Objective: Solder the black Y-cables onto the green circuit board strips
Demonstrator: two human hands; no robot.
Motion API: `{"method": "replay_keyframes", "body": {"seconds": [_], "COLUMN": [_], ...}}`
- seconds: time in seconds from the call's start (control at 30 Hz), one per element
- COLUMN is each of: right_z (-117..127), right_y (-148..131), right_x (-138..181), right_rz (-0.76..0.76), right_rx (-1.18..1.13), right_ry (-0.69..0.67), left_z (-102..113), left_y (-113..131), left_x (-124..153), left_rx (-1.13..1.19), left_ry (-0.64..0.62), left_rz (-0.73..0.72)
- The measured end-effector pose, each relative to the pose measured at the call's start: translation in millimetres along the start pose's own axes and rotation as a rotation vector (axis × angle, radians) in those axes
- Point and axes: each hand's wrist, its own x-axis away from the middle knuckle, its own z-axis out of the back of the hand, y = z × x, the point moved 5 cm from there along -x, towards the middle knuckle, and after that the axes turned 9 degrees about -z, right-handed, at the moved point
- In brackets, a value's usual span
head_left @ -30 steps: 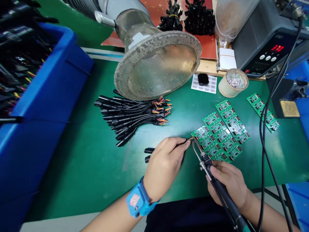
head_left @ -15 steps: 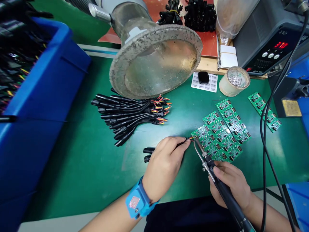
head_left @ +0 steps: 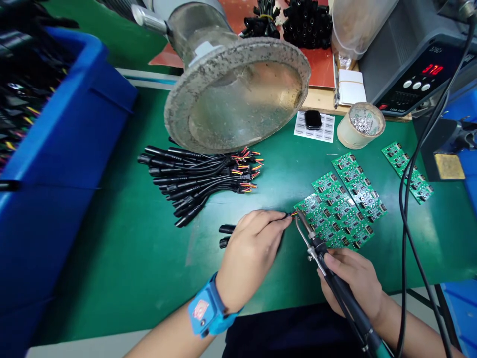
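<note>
My left hand [head_left: 250, 251] is closed on a black cable [head_left: 227, 229], pinching it close to its thin coloured wire ends [head_left: 294, 214]. Those ends lie at the left corner of a group of green circuit boards [head_left: 341, 211]. In my right hand [head_left: 352, 278] is a black soldering iron [head_left: 337, 283] with a thin metal feed tube along its side. Its tip meets the wire ends at the board's edge, though the exact contact is too small to make out. A second black connector end [head_left: 224, 242] shows beside my left hand.
A pile of black cables [head_left: 201, 179] lies under a fume extractor hood [head_left: 238, 99]. On the left stands a blue bin [head_left: 112, 94] full of cables. The soldering station [head_left: 413, 69] reads 270, near a solder-filled cup [head_left: 360, 127]. Iron cords [head_left: 406, 209] hang at right.
The soldering iron and my right hand have shifted slightly left, its tip now closer to the wire ends. My left hand keeps its hold on the cable. The whole view has drifted a little.
</note>
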Motion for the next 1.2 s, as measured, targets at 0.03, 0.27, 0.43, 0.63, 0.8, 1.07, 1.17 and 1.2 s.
{"method": "replay_keyframes", "body": {"seconds": [0.03,0.27,0.43,0.63,0.8,1.07,1.17,1.2], "right_z": [-0.4,2.2,2.5,2.1,6.1,17.9,13.7,12.3], "right_y": [0.2,-3.2,-2.7,-3.0,-1.8,-2.3,-3.2,-3.1], "right_x": [0.5,1.2,2.5,3.4,-4.7,7.7,12.8,12.9], "right_rz": [-0.002,0.063,0.055,0.067,-0.014,-0.162,-0.148,-0.149], "right_rx": [0.001,-0.004,0.01,0.03,-0.052,-0.133,-0.125,-0.121], "right_ry": [0.0,0.05,0.054,0.082,0.027,0.075,0.072,0.067], "left_z": [0.3,-0.2,-8.5,-12.3,-13.6,-11.9,-8.4,-7.9], "left_y": [-0.4,-2.4,-2.4,0.4,0.3,-1.1,-1.3,-1.0], "left_x": [0.0,-1.0,-0.2,0.8,1.1,0.9,0.4,0.4], "left_rx": [0.006,0.017,-0.062,-0.129,-0.16,-0.136,-0.1,-0.098], "left_ry": [0.003,-0.026,-0.177,-0.239,-0.239,-0.189,-0.157,-0.157], "left_rz": [0.002,0.026,0.055,0.024,0.024,0.011,-0.011,-0.026]}}
